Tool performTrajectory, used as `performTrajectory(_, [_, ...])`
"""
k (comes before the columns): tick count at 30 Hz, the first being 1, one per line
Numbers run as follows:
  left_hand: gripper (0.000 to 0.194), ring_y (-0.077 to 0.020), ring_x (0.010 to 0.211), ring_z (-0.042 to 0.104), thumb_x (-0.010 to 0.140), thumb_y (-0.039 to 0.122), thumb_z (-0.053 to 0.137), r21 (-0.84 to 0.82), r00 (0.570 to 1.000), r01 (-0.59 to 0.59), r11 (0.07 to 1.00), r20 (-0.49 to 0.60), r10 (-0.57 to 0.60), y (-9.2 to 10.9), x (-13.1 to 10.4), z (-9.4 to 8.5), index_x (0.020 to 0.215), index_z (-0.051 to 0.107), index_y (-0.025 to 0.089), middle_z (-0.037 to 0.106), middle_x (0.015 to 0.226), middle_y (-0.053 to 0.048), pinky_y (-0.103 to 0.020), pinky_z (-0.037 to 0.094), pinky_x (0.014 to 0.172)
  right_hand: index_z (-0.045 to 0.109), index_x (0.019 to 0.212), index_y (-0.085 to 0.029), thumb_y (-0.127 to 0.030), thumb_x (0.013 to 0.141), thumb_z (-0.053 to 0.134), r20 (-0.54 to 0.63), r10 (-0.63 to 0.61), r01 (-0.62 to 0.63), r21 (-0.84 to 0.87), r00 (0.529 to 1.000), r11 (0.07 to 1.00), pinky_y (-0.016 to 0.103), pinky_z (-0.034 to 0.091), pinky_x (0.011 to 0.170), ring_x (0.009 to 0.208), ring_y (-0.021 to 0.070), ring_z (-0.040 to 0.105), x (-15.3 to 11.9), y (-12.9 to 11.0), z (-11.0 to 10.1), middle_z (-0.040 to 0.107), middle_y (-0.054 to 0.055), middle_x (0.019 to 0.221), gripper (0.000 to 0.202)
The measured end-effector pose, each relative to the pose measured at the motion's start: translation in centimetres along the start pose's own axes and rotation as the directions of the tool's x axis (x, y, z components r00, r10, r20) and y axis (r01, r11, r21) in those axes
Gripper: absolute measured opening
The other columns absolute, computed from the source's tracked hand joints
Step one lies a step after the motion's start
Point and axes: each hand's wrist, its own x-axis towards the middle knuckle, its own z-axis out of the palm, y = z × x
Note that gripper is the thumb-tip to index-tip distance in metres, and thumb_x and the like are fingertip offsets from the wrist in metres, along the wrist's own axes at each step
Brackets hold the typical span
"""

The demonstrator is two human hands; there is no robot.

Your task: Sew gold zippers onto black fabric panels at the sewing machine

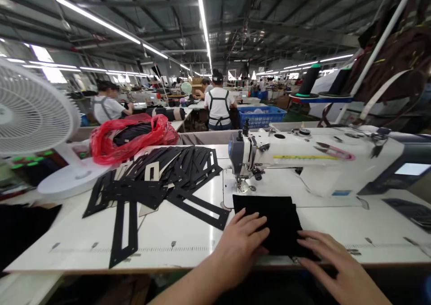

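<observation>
A black fabric piece [279, 222] lies at the front of the sewing machine's bed, a second edge showing at its right side, so it seems layered. My left hand [240, 240] rests flat on its left part, fingers stretched out. At the right edge of the cloth is my right hand [328, 260], its fingertips touching the fabric and its thumb spread apart, lower down near the table's front edge. A small shiny bit beside that thumb is too small to name. Just beyond the fabric stands the white sewing machine [283, 157], its presser foot [241, 186] behind the cloth's far edge.
Left of the machine is a heap of black slotted frame pieces [161, 175]. Behind it sits a red plastic bag [134, 137] with dark material. A white fan [37, 112] stands at far left. Pink-handled thread snips [336, 151] lie on the machine arm. Co-workers [218, 101] sit ahead.
</observation>
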Motion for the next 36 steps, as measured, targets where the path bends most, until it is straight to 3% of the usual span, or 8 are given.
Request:
performTrajectory(5, [0.048, -0.0263, 0.104, 0.052, 0.072, 0.05, 0.069, 0.025, 0.982, -0.054, 0.998, 0.184, 0.049, 1.5, 2.8, 0.8, 0.106, 0.058, 0.018, 0.057, 0.113, -0.008, -0.046, 0.039, 0.097, 0.065, 0.097, -0.024, -0.043, 0.075, 0.063, 0.173, 0.128, -0.154, 0.147, 0.977, 0.977, 0.039, 0.048, 0.089, 0.102, 0.0245, 0.057, 1.4, 0.0, -1.1, 0.061, 0.008, 0.108, 0.029])
performTrajectory(9, [0.014, -0.0229, 0.092, 0.056, 0.082, 0.02, 0.058, 0.063, 0.944, 0.015, 0.998, 0.328, -0.035, 1.3, 2.8, 1.1, 0.095, 0.06, 0.015, 0.06, 0.101, -0.008, -0.032, 0.047, 0.079, 0.059, 0.113, -0.023, -0.042, 0.069, 0.068, 0.248, 0.195, -0.244, 0.186, 0.949, 0.952, 0.043, 0.041, 0.097, 0.112, 0.0271, 0.051, 0.8, 0.1, -1.8, 0.056, 0.01, 0.12, 0.049])
performTrajectory(14, [0.015, -0.0178, 0.076, 0.058, 0.085, 0.011, 0.046, -0.102, 0.933, 0.219, 0.97, 0.314, -0.178, 0.5, 3.0, -0.8, 0.088, 0.059, 0.016, 0.063, 0.082, -0.004, -0.026, 0.042, 0.068, 0.064, 0.104, -0.026, -0.044, 0.071, 0.065, 0.229, 0.191, -0.247, 0.248, 0.954, 0.937, 0.04, 0.042, 0.096, 0.111, 0.0262, 0.053, 1.1, -0.6, -3.2, 0.057, 0.007, 0.12, 0.038])
performTrajectory(20, [0.022, -0.0099, 0.061, 0.044, 0.088, 0.031, 0.049, -0.721, 0.891, 0.425, 0.547, 0.226, -0.393, 2.6, 3.6, -5.0, 0.077, 0.057, 0.015, 0.051, 0.064, 0.002, -0.019, 0.033, 0.055, 0.067, 0.095, -0.024, -0.053, 0.078, 0.055, -0.098, 0.269, -0.228, 0.304, 0.958, 0.925, 0.032, 0.052, 0.079, 0.086, 0.0237, 0.065, 3.8, -3.2, -5.8, 0.069, 0.004, 0.095, 0.036])
performTrajectory(25, [0.032, -0.0108, 0.067, 0.051, 0.08, 0.038, 0.063, -0.886, 0.876, 0.388, 0.256, 0.269, -0.4, 2.5, 2.7, -5.1, 0.1, 0.056, 0.014, 0.059, 0.077, -0.001, -0.019, 0.036, 0.06, 0.064, 0.09, -0.024, -0.049, 0.084, 0.048, -0.018, 0.205, -0.187, 0.332, 0.979, 0.924, 0.027, 0.051, 0.076, 0.085, 0.0197, 0.064, 7.0, -4.3, -6.6, 0.068, 0.002, 0.095, 0.03])
performTrajectory(28, [0.041, -0.0126, 0.078, 0.053, 0.078, 0.035, 0.067, -0.89, 0.875, 0.369, 0.266, 0.237, -0.422, 2.1, 1.7, -4.9, 0.111, 0.052, 0.017, 0.062, 0.089, -0.003, -0.019, 0.038, 0.068, 0.059, 0.098, -0.023, -0.048, 0.085, 0.047, 0.015, 0.215, -0.204, 0.384, 0.977, 0.901, 0.029, 0.05, 0.08, 0.09, 0.0201, 0.063, 8.0, -4.3, -5.8, 0.067, 0.003, 0.101, 0.03])
performTrajectory(32, [0.035, -0.0057, 0.048, 0.033, 0.083, 0.045, 0.057, -0.847, 0.861, 0.424, 0.32, 0.268, -0.432, 1.9, 1.4, -5.9, 0.102, 0.057, 0.015, 0.047, 0.058, 0.005, -0.017, 0.024, 0.045, 0.049, 0.112, -0.023, -0.051, 0.081, 0.053, -0.023, 0.251, -0.209, 0.487, 0.968, 0.848, 0.033, 0.05, 0.084, 0.092, 0.0225, 0.064, 8.5, -4.4, -5.2, 0.068, 0.006, 0.1, 0.042])
performTrajectory(36, [0.034, -0.0057, 0.047, 0.03, 0.082, 0.046, 0.056, -0.821, 0.868, 0.448, 0.354, 0.305, -0.392, 1.1, 2.1, -6.8, 0.091, 0.059, 0.013, 0.043, 0.056, 0.005, -0.018, 0.02, 0.043, 0.049, 0.114, -0.023, -0.055, 0.076, 0.056, -0.069, 0.278, -0.214, 0.474, 0.958, 0.854, 0.031, 0.053, 0.076, 0.084, 0.0236, 0.066, 8.5, -4.4, -5.4, 0.07, 0.006, 0.091, 0.05])
